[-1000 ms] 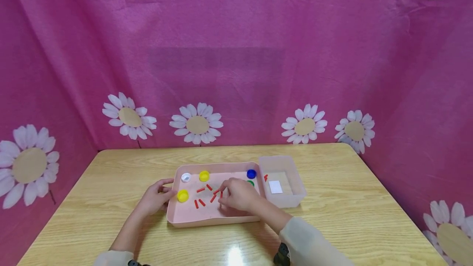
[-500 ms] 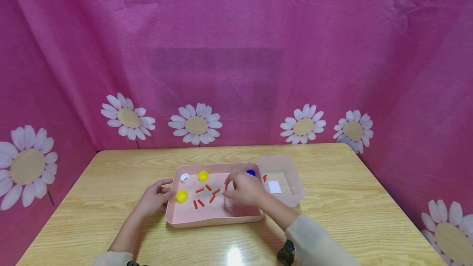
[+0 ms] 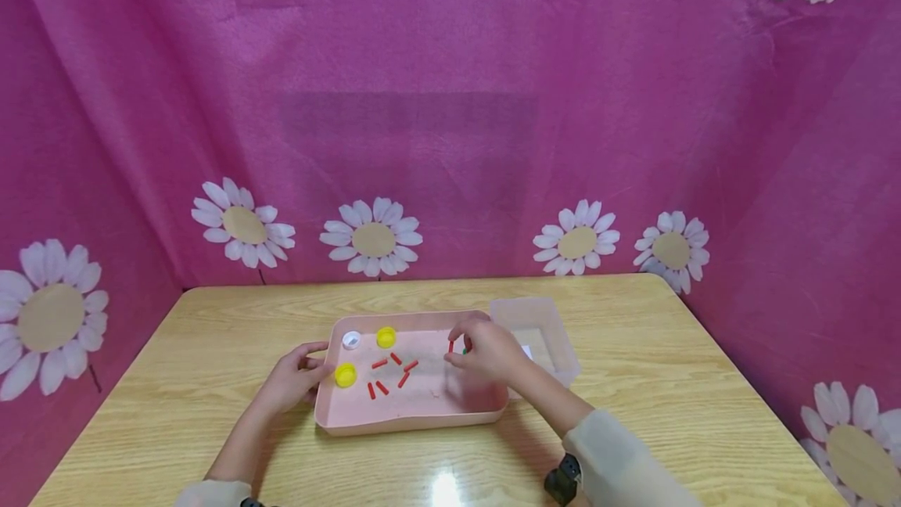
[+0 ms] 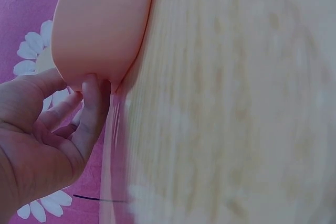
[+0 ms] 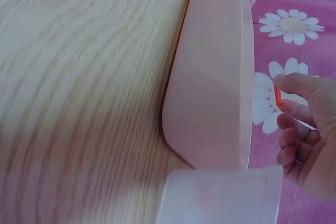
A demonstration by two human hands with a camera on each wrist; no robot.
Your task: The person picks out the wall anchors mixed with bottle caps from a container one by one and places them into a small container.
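Low in the middle of the frame, the right hand [image 3: 489, 349] pinches one red stick [image 3: 451, 347] above the pink tray [image 3: 408, 423], the left hand [image 3: 297, 376] grips the tray's left end, and six other sticks [image 3: 404, 379] lie inside, not picked up.

I am holding my left hand [image 3: 297, 374] out ahead of me, its fingers [image 4: 93, 111] bending in a grip, one stretching longer and straighter than those tucking in beside it; behind that hand my left forearm [image 3: 245, 436] is slanting back toward me and outward to the left; to the hand's right, well apart and slightly farther forward, I am holding out my right hand [image 3: 489, 350], whose thumb [image 5: 299, 83] and forefinger [image 5: 299, 110] are pinching, their tips facing each other across a narrow gap; beside that pinch, my remaining fingers [image 5: 289, 139] are curling toward the palm [image 5: 319, 165]; behind the hand, my right forearm [image 3: 554, 399] is running back and outward to the right.
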